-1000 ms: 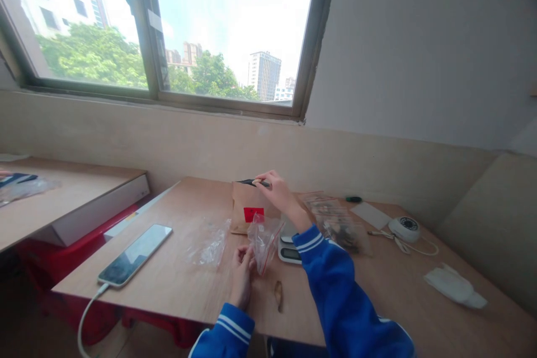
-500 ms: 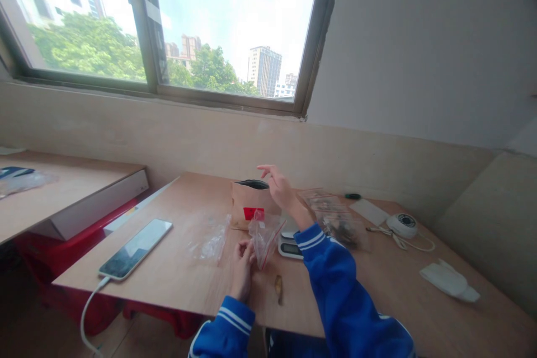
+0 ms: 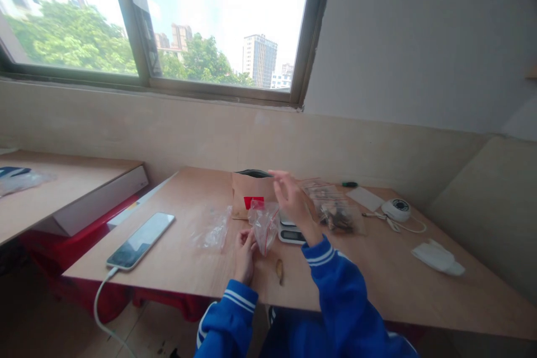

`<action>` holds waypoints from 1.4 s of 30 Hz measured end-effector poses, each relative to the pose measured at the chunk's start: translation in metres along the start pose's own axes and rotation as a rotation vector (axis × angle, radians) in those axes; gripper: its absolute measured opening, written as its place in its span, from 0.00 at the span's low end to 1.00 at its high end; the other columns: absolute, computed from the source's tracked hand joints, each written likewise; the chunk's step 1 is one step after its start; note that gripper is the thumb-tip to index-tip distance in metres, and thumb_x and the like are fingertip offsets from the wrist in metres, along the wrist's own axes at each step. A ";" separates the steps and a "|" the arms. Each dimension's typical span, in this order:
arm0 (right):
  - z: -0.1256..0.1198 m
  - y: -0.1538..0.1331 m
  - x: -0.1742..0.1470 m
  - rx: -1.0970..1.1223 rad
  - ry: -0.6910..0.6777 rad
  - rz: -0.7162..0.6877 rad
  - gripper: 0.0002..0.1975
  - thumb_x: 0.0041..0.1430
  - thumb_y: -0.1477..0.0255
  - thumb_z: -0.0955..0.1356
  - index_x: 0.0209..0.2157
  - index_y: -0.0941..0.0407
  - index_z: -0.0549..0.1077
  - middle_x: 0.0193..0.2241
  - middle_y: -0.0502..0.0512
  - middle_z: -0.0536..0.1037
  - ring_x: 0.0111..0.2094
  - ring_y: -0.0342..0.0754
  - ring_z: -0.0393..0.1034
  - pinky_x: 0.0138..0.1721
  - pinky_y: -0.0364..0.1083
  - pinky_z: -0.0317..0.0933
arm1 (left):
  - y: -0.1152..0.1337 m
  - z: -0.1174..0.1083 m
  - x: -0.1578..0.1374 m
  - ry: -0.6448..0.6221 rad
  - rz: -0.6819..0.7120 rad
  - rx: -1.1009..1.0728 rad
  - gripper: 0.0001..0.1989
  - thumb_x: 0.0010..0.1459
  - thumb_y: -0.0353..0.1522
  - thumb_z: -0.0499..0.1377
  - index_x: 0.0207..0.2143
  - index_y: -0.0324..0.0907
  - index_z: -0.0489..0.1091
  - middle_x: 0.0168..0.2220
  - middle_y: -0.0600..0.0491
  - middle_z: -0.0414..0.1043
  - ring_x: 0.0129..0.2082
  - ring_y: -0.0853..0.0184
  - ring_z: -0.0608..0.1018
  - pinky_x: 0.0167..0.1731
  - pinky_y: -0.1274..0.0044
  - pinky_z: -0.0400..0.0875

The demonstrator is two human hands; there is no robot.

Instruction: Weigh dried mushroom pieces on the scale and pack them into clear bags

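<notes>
One clear bag [image 3: 264,229] is pinched in the left grip [image 3: 245,247], the right grip [image 3: 292,197] loosely parted near a pouch [image 3: 240,190].

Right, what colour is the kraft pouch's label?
The label is red; the head view shows it best.

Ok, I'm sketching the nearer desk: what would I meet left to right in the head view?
White-edged smartphone, flat clear plastic bag, brown paper pouch with red label, clear plastic bags of brown pieces, round white dome device, crumpled white tissue-like item.
</notes>
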State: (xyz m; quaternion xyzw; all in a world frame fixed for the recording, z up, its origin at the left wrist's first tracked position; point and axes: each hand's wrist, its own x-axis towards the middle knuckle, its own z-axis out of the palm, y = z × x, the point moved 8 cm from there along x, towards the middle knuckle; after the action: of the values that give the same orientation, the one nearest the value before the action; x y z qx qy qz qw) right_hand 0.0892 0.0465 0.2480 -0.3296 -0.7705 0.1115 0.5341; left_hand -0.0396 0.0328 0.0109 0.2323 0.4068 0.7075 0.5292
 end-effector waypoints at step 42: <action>0.027 0.107 -0.134 0.361 0.272 0.761 0.28 0.46 0.52 0.70 0.42 0.59 0.70 0.41 0.61 0.76 0.42 0.54 0.70 0.42 0.49 0.64 | 0.015 0.024 -0.009 -0.178 0.039 0.031 0.15 0.43 0.38 0.68 0.28 0.40 0.67 0.28 0.56 0.70 0.30 0.72 0.72 0.32 0.80 0.66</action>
State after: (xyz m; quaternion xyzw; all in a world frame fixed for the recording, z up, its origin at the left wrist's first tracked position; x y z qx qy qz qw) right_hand 0.1354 0.0481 0.0804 -0.5031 -0.4851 0.3885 0.6006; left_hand -0.0271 0.0309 0.0372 0.3103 0.3648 0.6878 0.5455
